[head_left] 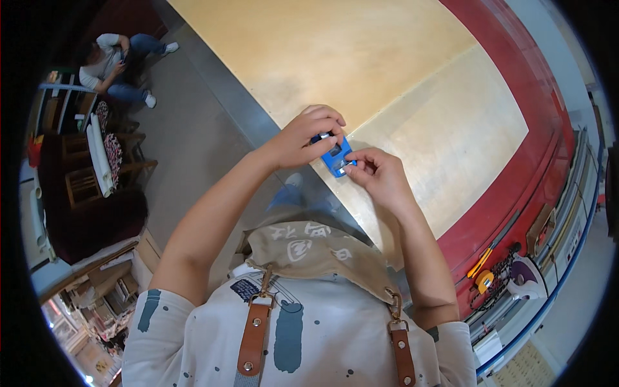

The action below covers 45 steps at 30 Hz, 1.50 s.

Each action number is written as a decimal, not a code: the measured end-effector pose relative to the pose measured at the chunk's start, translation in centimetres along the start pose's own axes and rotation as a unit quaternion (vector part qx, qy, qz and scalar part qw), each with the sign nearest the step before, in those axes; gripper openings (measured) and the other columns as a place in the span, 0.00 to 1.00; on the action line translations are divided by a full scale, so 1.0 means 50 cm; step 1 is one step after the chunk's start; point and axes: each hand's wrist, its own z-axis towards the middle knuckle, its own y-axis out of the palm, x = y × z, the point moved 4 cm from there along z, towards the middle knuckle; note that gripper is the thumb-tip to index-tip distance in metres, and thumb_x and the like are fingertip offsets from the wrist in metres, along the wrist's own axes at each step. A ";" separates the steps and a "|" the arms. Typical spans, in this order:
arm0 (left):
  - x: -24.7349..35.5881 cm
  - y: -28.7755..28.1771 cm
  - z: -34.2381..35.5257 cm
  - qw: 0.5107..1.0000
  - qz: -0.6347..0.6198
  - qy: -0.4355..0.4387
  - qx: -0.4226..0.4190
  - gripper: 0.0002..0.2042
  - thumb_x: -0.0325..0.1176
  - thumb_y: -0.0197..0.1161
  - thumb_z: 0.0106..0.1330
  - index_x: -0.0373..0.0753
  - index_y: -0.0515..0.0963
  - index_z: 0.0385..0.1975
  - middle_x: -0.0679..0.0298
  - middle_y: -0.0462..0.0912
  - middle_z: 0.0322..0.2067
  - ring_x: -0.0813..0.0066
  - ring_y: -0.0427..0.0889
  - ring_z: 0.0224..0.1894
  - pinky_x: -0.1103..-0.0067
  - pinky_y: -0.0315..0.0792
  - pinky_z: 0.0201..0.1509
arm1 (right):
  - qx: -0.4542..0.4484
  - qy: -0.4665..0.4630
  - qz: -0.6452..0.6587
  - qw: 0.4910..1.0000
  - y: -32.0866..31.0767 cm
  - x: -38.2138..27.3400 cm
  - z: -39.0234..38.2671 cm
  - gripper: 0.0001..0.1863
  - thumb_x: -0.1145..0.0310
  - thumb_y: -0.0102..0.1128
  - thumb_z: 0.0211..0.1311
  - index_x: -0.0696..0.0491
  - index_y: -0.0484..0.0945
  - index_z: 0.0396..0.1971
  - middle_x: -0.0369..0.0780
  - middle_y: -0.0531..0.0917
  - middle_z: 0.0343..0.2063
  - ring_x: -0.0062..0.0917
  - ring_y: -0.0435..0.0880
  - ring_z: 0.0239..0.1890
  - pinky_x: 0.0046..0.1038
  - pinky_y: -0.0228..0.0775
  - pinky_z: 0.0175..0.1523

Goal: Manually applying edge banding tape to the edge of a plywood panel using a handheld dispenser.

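At the near edge of the pale board surface, a small blue tool with silvery and dark parts is held in both hands. My left hand grips its upper end, fingers curled over it, partly hiding it. My right hand pinches the lower end between thumb and index finger, the other fingers curled in. I cannot make out exactly what the tool is.
A red band borders the board's right, with a yellow utility knife, yellow tape measure, white-and-purple iron and long metal bars. At left, a seated person, wooden chairs and white rolls.
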 end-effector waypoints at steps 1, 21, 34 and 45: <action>0.001 0.001 -0.002 1.000 0.002 0.007 0.007 0.05 0.31 0.58 0.64 0.40 0.78 0.36 0.59 0.76 0.48 0.60 0.71 0.55 0.66 0.62 0.62 | 0.006 0.001 0.005 1.000 0.000 0.001 0.001 0.09 0.72 0.71 0.56 0.59 0.84 0.34 0.36 0.81 0.23 0.16 0.75 0.24 0.21 0.70 0.32; -0.001 0.010 -0.003 0.998 0.045 0.023 0.026 0.16 0.33 0.70 0.52 0.42 0.77 0.41 0.61 0.77 0.47 0.58 0.71 0.56 0.66 0.63 0.64 | 0.205 -0.029 -0.261 0.943 0.006 0.013 -0.058 0.05 0.75 0.67 0.59 0.61 0.82 0.33 0.38 0.82 0.26 0.19 0.79 0.30 0.23 0.72 0.39; -0.106 -0.309 0.066 0.978 0.187 0.062 -0.070 0.29 0.24 0.74 0.47 0.39 0.74 0.52 0.61 0.79 0.48 0.56 0.76 0.52 0.69 0.72 0.56 | 0.124 -0.072 -0.189 0.972 0.161 -0.049 0.068 0.05 0.68 0.71 0.53 0.51 0.85 0.28 0.37 0.80 0.28 0.34 0.76 0.38 0.34 0.66 0.45; -0.189 -0.337 0.013 0.982 0.113 -0.018 -0.149 0.30 0.22 0.72 0.45 0.40 0.73 0.53 0.61 0.78 0.50 0.59 0.75 0.56 0.69 0.70 0.60 | 0.184 -0.036 -0.237 0.953 0.181 -0.047 0.098 0.06 0.62 0.73 0.52 0.46 0.86 0.26 0.32 0.78 0.27 0.29 0.74 0.38 0.33 0.59 0.48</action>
